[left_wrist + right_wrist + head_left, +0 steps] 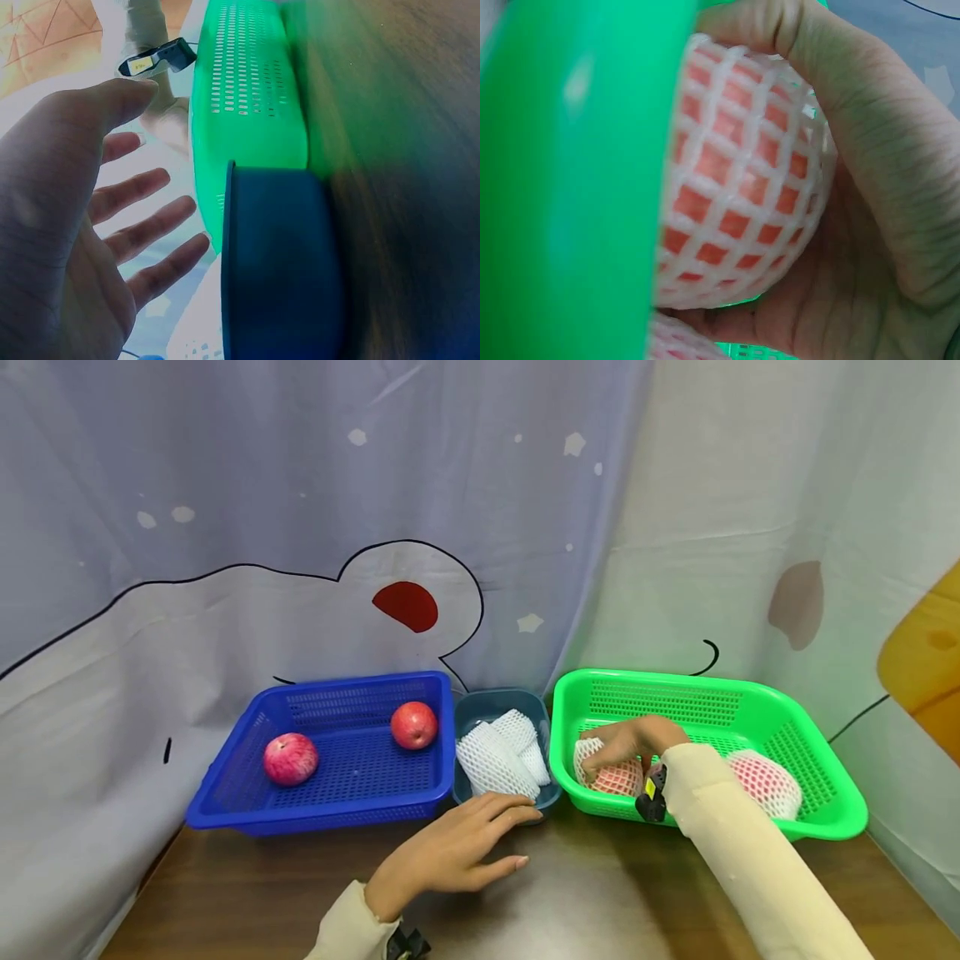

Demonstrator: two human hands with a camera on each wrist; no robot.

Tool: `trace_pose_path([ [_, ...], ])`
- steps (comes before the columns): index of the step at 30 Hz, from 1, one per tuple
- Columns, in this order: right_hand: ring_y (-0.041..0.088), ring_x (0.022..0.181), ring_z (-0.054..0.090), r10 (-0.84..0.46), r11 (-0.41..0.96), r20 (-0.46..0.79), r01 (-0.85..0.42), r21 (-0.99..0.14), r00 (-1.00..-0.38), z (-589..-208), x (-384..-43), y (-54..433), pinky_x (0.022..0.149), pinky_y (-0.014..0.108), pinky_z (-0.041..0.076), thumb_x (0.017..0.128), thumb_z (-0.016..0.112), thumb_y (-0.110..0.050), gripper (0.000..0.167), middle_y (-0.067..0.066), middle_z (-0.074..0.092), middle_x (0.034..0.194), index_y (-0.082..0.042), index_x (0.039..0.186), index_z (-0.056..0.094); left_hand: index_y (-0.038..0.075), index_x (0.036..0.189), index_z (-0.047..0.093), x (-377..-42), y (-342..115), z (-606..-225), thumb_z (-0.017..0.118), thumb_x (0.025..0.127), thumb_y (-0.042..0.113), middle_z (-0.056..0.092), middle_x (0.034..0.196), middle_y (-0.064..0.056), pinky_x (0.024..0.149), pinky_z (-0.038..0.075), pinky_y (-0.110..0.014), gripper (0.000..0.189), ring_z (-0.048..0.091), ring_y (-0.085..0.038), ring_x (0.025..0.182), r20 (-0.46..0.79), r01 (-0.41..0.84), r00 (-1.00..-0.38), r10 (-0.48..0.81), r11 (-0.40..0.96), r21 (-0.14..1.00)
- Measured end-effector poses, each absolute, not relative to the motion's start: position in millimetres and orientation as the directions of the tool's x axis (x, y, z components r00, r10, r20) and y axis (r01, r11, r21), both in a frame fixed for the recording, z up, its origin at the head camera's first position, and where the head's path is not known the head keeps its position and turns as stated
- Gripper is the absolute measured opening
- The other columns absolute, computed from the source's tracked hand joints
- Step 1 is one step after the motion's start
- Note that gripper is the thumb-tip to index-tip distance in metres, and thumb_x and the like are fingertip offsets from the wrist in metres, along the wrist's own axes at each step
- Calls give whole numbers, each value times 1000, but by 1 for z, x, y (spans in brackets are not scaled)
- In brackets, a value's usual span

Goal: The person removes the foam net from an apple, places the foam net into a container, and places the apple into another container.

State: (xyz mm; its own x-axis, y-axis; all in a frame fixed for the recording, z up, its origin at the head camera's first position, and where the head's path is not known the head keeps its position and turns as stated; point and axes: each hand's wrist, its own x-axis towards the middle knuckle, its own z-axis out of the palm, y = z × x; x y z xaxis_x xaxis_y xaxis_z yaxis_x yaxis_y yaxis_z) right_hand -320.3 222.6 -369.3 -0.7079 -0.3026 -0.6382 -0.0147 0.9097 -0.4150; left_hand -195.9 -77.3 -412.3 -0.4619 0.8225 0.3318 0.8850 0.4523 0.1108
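Inside the green basket point(780, 702), my right hand point(637, 739) grips an apple point(735, 172) wrapped in a white foam net. The right wrist view shows thumb and fingers curled round its sides, with the basket wall covering part of it. Another netted fruit point(679, 341) peeks out just below. My left hand point(457, 843) holds nothing, fingers spread, close to the front rim of the small dark-blue bin point(277, 255). White foam nets point(498, 760) lie in that bin. At the right of the green basket sits one more netted apple point(765, 783).
A blue basket point(348, 777) stands on the left with two bare apples, one red apple point(414, 725) at its right and a streaked apple point(290, 759) at its left. The small bin sits between the baskets on a wooden table point(570, 893). A printed curtain point(300, 485) hangs behind.
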Motion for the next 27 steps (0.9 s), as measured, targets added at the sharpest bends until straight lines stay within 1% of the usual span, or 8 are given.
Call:
trace_pose_path([
  [4,26,96,60,-307,906,-631,-16,-422,-713,-367,-320,227,67,43,59,79,63,-37,100,23,29,153,-20,161,8,20,143,48,-197,-76,-415,52,100,45,52,144,-1,112,42,-31,49,50,-12,132,338,891,-447,828,445,87],
  [7,28,103,59,-310,898,-625,-6,-440,-717,-364,-320,229,72,46,59,82,60,-40,99,27,25,156,-19,161,4,20,142,49,-197,-75,-416,51,101,46,53,143,1,112,42,-31,49,50,-12,131,335,892,-442,832,447,67],
  [15,40,139,36,-399,862,-548,-97,-498,-735,-363,-321,231,102,54,49,86,55,-44,101,32,6,162,-1,158,-2,21,143,49,-196,-77,-414,51,100,46,52,145,1,110,44,-32,49,50,-13,132,329,888,-448,831,457,54],
  [16,40,141,32,-410,860,-531,-120,-495,-742,-363,-320,231,106,53,45,87,54,-44,101,32,7,162,2,157,-1,21,143,48,-196,-77,-413,51,101,46,52,145,1,110,43,-32,49,50,-12,132,326,886,-451,831,459,56],
  [21,36,129,47,-436,843,-492,-150,-517,-753,-359,-319,231,103,50,48,93,47,-45,88,33,23,158,2,157,10,22,143,49,-196,-80,-410,51,101,46,52,146,0,111,43,-32,48,50,-12,132,325,880,-468,822,468,83],
  [23,37,132,46,-455,827,-467,-166,-537,-758,-359,-318,230,106,50,46,95,46,-45,84,31,25,158,2,157,14,22,142,49,-197,-81,-409,51,101,45,52,145,0,110,44,-33,48,50,-13,132,335,879,-469,818,468,87],
  [25,38,139,40,-471,819,-441,-193,-540,-764,-357,-317,230,111,52,41,96,43,-45,76,29,28,158,2,154,26,21,142,50,-197,-82,-408,52,101,45,52,145,0,110,45,-33,47,51,-13,131,347,879,-468,813,469,86],
  [27,41,145,32,-481,812,-415,-215,-542,-773,-356,-316,230,116,54,34,98,42,-45,74,27,26,160,2,153,27,21,142,50,-197,-83,-407,52,101,44,53,145,0,109,45,-33,47,51,-13,131,359,879,-466,809,469,86],
])
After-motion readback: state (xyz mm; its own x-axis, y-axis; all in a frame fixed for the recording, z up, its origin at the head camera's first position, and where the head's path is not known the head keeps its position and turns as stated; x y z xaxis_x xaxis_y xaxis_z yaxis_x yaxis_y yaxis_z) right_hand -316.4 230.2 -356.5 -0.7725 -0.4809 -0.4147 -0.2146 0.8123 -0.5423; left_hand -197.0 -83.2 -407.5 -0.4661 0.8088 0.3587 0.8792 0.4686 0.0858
